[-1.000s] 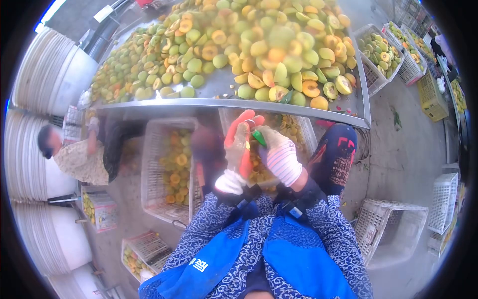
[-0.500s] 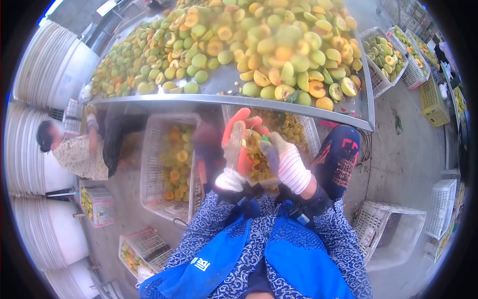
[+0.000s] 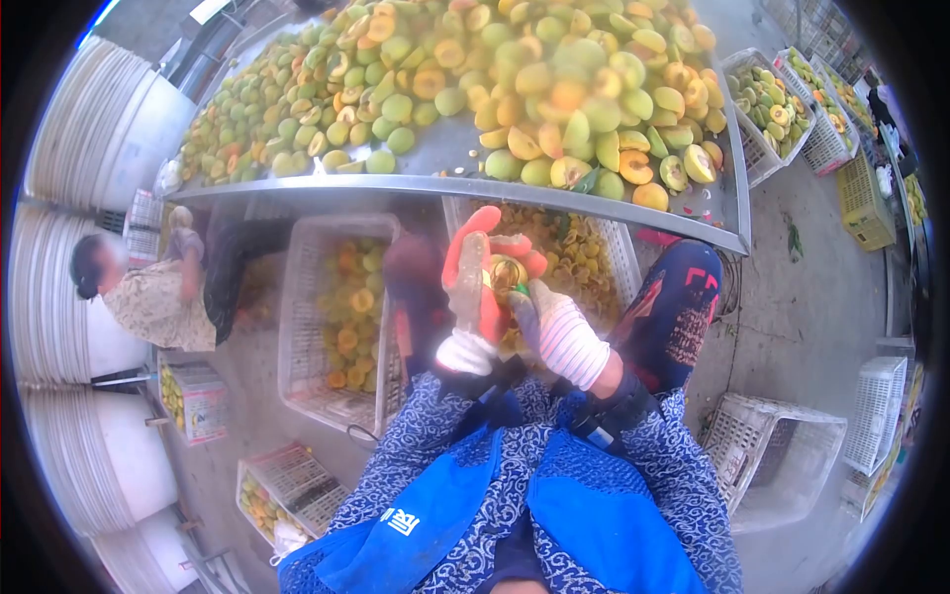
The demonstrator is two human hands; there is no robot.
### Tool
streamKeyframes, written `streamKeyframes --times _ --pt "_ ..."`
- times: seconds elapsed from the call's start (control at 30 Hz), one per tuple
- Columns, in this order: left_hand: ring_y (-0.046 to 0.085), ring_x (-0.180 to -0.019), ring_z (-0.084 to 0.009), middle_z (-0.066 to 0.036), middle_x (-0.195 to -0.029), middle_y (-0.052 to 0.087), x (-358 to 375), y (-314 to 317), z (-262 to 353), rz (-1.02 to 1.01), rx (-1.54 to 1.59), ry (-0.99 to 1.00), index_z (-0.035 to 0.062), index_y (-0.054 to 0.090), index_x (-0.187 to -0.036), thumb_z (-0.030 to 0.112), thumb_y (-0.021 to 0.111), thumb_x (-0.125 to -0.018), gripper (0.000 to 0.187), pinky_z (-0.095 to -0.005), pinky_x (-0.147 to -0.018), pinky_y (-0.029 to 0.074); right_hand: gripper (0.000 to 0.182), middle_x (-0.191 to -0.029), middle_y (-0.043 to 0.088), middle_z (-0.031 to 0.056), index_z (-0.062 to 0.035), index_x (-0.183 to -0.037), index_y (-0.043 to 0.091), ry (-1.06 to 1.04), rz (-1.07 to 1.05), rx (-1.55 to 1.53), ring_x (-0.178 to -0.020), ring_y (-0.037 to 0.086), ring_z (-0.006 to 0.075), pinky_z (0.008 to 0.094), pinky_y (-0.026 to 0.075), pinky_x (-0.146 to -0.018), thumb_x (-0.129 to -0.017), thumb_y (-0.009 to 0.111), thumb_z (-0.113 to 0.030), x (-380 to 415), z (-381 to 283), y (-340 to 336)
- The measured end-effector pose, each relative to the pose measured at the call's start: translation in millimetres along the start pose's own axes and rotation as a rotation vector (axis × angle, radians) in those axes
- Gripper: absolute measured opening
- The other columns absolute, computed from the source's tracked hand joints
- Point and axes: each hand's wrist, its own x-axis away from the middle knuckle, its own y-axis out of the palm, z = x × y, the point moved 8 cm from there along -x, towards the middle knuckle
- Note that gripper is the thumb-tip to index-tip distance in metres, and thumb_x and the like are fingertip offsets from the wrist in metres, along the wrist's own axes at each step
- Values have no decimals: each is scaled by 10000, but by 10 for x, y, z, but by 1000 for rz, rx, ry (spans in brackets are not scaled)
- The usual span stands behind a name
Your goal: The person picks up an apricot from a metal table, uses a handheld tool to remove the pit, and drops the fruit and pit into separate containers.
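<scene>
My left hand (image 3: 477,282), in an orange and grey glove, holds a halved yellow fruit (image 3: 507,272) in its palm. Its thumb points up along the near side. My right hand (image 3: 559,332), in a white striped glove with grey fingers, is closed on a small tool with a green part (image 3: 521,289), which touches the fruit. The tool's tip is too small to make out. Below both hands is a white crate (image 3: 621,262) of cut yellow pieces. Green and orange fruit halves (image 3: 396,109) are heaped on the metal table (image 3: 445,188) beyond them.
A white crate of fruit (image 3: 297,327) stands left of my legs. An empty-looking crate (image 3: 782,465) is at the lower right. Another person (image 3: 163,297) sits at the left near stacked white tubs (image 3: 74,287). More fruit crates (image 3: 767,119) stand at the upper right.
My right hand has moved slightly left and down, bringing the green part against the fruit. The fruit's round hollow now faces up more clearly in my left hand.
</scene>
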Motion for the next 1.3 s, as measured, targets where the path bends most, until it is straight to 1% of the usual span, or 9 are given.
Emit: streamKeyframes --times 0.27,0.37,0.57,0.67,0.77,0.93,1.03,1.13,1.3 --pt "762 -824 -272 -137 -927 745 -27 105 160 -203 -226 56 -18 548 -1423 454 637 -1032 619 -406 -820 627 125 -810 655 192 -47 -1045 614 -226 -14 74 -724 661 408 474 517 -604 -1025 597 -169 159 -80 139" --pt "700 -751 -234 -145 -773 723 -52 220 270 -294 -256 41 -31 629 -1337 297 605 -1049 437 -410 -888 578 180 -737 620 133 -66 -1011 614 -296 73 -273 -599 622 318 412 488 -532 -1059 578 -235 170 -135 111" --pt "729 -734 -263 -167 -792 741 -175 293 325 -530 -439 -79 -46 638 -1314 358 641 -1034 491 -385 -759 597 511 -571 486 2 -120 -808 533 550 -556 -1034 -389 454 133 300 363 -368 -1090 450 -538 338 -217 269" --pt "739 -780 -299 -160 -868 752 -218 242 281 -479 -371 -77 -19 611 -1351 420 592 -1061 526 -458 -819 612 526 -534 447 -1 -137 -759 507 645 -553 -1158 -367 422 132 299 330 -344 -1077 447 -552 307 -258 273" --pt "742 -856 -323 -148 -1020 746 -155 92 146 -50 15 -91 36 561 -1420 491 540 -1077 570 -521 -870 610 515 -541 452 -8 -136 -767 523 603 -416 -1299 -362 407 126 295 310 -337 -1075 454 -543 183 -59 454" --pt "721 -979 -312 -121 -1065 707 -84 -26 50 -102 36 -36 52 595 -1292 531 533 -1072 531 -550 -927 604 466 -602 512 -8 -119 -859 575 579 -412 -962 -393 445 112 279 327 -361 -1086 465 -510 153 -182 141" --pt "725 -961 -308 -128 -1063 708 -81 -39 48 -55 39 -32 45 609 -1283 518 553 -1066 524 -540 -912 610 429 -699 580 17 -76 -950 618 357 -239 -744 -529 581 159 318 429 -457 -1105 470 -447 53 -144 99" --pt "729 -946 -309 -125 -1061 709 -20 68 113 -51 0 20 32 616 -1276 518 561 -1063 534 -522 -896 617 300 -921 653 46 -50 -1057 651 -353 155 1 -773 601 152 348 487 -624 -1101 452 -270 11 -387 75" --pt "727 -992 -298 -114 -1103 703 78 164 344 -167 -180 240 16 589 -1322 537 537 -1071 581 -507 -916 613 180 -924 671 200 -30 -1126 630 -32 -133 -561 -841 659 387 463 521 -680 -1026 559 -162 -57 -338 122"
